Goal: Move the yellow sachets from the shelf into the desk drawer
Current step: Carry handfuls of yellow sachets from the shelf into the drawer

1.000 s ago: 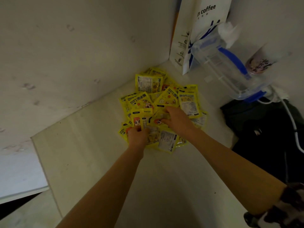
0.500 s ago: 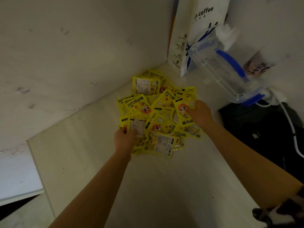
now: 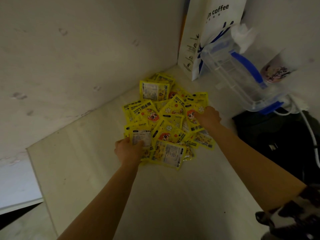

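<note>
A loose heap of several yellow sachets point(image 3: 166, 122) lies on the pale shelf point(image 3: 97, 170), near its back corner. My left hand point(image 3: 129, 149) is at the heap's near left edge and holds a sachet with its white label side up point(image 3: 140, 138). At the heap's right side, my right hand point(image 3: 208, 116) has its fingers curled over a sachet printed with a red-haired cartoon face point(image 3: 193, 118). The desk drawer is not in view.
A white coffee bag point(image 3: 207, 32) stands at the back of the shelf. A clear plastic jug with a blue handle point(image 3: 239, 73) leans right of the heap. Beyond it are a cup point(image 3: 277, 73), a black bag point(image 3: 280, 139) and a white cable point(image 3: 308, 129).
My right hand moved from the middle of the heap to its right side and now sits on a cartoon-face sachet. My left hand stayed at the near left edge, holding a label-side-up sachet.
</note>
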